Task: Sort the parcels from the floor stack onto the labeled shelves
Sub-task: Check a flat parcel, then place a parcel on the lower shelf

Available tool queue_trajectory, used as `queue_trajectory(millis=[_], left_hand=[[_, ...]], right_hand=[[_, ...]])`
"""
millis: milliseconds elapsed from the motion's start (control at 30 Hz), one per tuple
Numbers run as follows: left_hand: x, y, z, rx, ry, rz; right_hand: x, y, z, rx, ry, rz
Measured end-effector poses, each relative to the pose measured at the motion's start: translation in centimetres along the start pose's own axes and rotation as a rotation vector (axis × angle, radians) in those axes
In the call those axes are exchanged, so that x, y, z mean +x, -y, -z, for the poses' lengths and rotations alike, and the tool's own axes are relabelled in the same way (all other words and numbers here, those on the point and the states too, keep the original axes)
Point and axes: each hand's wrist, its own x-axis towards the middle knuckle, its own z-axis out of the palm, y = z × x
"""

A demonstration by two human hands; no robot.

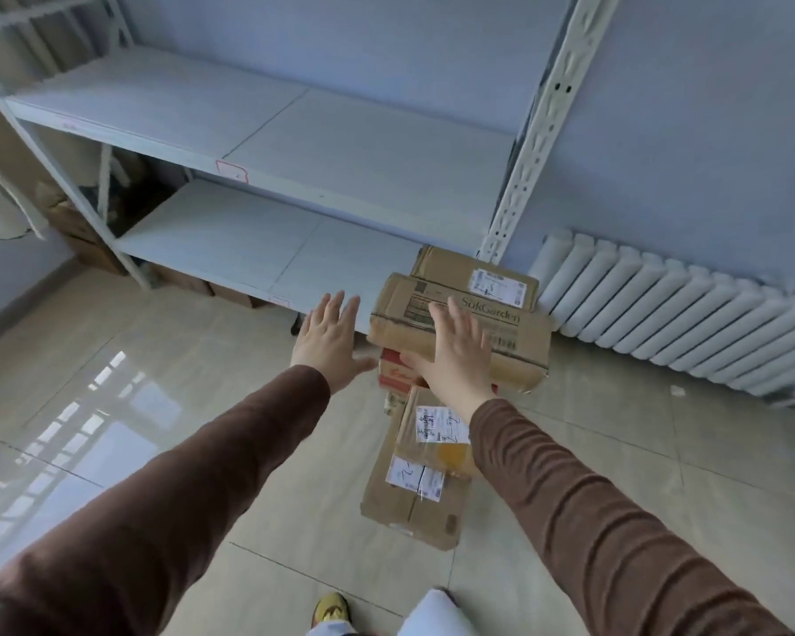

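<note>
A stack of cardboard parcels stands on the floor by the shelf's right post. On top lies a brown "SukGarden" box (496, 332), with a labeled box (473, 273) behind it and a red-printed box (393, 371) under it. Two more labeled parcels (425, 452) lie nearer to me. My right hand (455, 355) is spread flat over the top box's near left part, fingers straight. My left hand (329, 342) is open just left of the stack, fingers straight, touching nothing. The white metal shelves (267, 176) carry small red-edged labels (232, 171) on their front edges.
A white radiator (689, 314) runs along the wall to the right of the stack. Brown boxes (79, 227) sit behind and under the shelf at the left. Glossy tile floor (157, 406) spreads to the left; my shoe (330, 608) shows at the bottom.
</note>
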Motion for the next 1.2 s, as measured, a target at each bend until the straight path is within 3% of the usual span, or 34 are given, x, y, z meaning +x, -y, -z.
queue_trajectory(millis=[267, 633, 933, 1200], left_hand=[[6.1, -4.7, -5.1, -0.088, 0.038, 0.059], [14.6, -4.8, -11.7, -0.293, 0.006, 0.449], [17.0, -3.4, -15.5, -0.576, -0.028, 0.677], [14.8, -3.0, -14.4, -0.8, -0.213, 0.707]], right_hand=[[4.0, -11.6, 0.1, 0.075, 0.012, -0.136], [11.3, -24.6, -1.7, 0.126, 0.075, -0.292], [14.8, -28.0, -3.7, 0.464, 0.131, -0.452], [13.3, -26.0, -2.6, 0.55, 0.046, -0.397]])
